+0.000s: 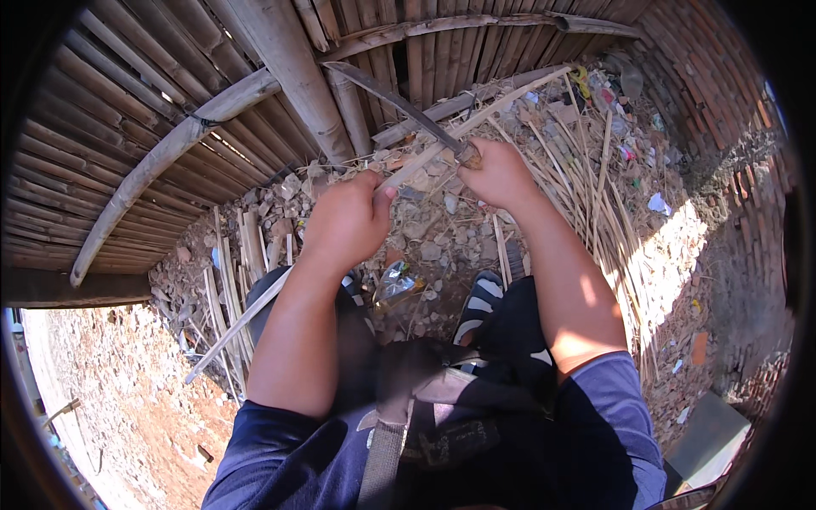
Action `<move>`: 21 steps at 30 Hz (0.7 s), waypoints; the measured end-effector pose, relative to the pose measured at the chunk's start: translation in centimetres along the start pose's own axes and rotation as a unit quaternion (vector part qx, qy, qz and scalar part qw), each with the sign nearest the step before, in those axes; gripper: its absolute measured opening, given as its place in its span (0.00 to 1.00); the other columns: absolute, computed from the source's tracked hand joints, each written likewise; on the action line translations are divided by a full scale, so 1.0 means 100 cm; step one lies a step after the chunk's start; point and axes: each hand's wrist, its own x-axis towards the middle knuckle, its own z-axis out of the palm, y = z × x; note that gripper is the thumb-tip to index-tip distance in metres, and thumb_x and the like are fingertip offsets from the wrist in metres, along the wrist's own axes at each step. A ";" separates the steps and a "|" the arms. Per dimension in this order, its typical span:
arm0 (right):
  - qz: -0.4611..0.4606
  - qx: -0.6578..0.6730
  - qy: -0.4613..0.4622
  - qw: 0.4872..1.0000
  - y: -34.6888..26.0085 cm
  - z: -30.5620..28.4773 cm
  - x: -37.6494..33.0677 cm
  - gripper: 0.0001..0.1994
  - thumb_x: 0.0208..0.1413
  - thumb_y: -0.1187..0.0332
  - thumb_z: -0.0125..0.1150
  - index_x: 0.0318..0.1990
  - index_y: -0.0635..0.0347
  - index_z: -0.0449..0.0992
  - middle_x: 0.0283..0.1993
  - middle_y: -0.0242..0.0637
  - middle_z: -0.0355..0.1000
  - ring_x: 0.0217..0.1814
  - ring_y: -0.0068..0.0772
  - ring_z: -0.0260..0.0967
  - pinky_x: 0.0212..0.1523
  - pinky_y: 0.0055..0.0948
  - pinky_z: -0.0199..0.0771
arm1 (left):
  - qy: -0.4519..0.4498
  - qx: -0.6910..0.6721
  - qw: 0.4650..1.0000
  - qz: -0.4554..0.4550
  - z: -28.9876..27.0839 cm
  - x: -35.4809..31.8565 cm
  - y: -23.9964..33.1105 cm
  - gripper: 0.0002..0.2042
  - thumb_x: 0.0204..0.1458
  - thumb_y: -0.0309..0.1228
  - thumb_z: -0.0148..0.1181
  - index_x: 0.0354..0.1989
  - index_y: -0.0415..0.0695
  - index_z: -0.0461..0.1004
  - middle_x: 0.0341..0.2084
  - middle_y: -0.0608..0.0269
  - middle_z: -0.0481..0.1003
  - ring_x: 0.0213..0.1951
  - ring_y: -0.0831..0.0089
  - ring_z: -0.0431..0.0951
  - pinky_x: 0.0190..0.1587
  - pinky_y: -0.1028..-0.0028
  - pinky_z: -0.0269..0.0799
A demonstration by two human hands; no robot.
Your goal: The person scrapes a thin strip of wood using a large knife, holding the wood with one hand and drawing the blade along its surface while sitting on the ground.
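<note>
My right hand [500, 176] is closed around the wooden handle of a machete [399, 104]. Its long dark blade points up and to the left, crossing a pale bamboo strip [484, 115] just ahead of my fist. My left hand [348, 214] grips that strip, thumb lying along it. From there one end runs far right toward the wall, while the other passes under my left forearm to the lower left. Whether the blade's edge bites into the strip, I cannot tell.
Many split bamboo strips [595, 204] lie at my right, with a smaller bundle [225, 297] at my left. A bamboo-slat wall [153, 127] rises ahead, and a brick wall [714, 93] at the right. Rubble and a clear plastic wrapper [393, 283] lie near my sandals [480, 302].
</note>
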 end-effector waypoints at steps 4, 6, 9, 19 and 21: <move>-0.012 -0.029 -0.031 0.999 -0.027 -0.008 -0.007 0.19 0.49 0.60 0.68 0.50 0.53 0.82 0.43 0.53 0.80 0.49 0.59 0.78 0.51 0.50 0.78 | -0.020 -0.031 0.999 -0.027 -0.006 0.001 0.000 0.13 0.63 0.38 0.59 0.41 0.39 0.79 0.30 0.40 0.80 0.37 0.40 0.81 0.42 0.48 0.75; -0.028 -0.047 -0.039 0.998 -0.022 -0.004 -0.004 0.19 0.50 0.59 0.68 0.50 0.54 0.82 0.44 0.53 0.80 0.49 0.58 0.78 0.51 0.50 0.78 | -0.020 -0.039 0.999 -0.027 -0.006 -0.001 0.000 0.13 0.64 0.39 0.59 0.40 0.40 0.79 0.31 0.41 0.80 0.37 0.41 0.81 0.42 0.50 0.74; -0.007 -0.030 -0.057 0.998 0.009 -0.009 0.009 0.20 0.51 0.59 0.68 0.51 0.56 0.82 0.45 0.53 0.80 0.49 0.59 0.78 0.51 0.50 0.78 | -0.026 -0.020 0.999 -0.015 -0.006 -0.001 0.006 0.13 0.64 0.39 0.59 0.41 0.40 0.80 0.31 0.41 0.80 0.38 0.41 0.81 0.42 0.50 0.74; -0.035 -0.005 -0.016 0.999 -0.015 0.000 -0.002 0.21 0.50 0.62 0.68 0.52 0.60 0.81 0.39 0.52 0.81 0.44 0.52 0.81 0.49 0.42 0.78 | -0.028 -0.033 0.999 -0.031 -0.005 0.000 0.000 0.14 0.63 0.39 0.59 0.42 0.38 0.79 0.30 0.38 0.80 0.37 0.39 0.82 0.43 0.47 0.75; -0.033 -0.034 -0.029 0.998 -0.019 -0.004 -0.004 0.21 0.50 0.62 0.69 0.52 0.60 0.81 0.39 0.53 0.81 0.44 0.52 0.81 0.49 0.42 0.78 | -0.023 -0.040 0.998 -0.030 -0.005 -0.001 0.001 0.14 0.63 0.39 0.59 0.42 0.38 0.79 0.29 0.38 0.80 0.37 0.39 0.82 0.43 0.47 0.75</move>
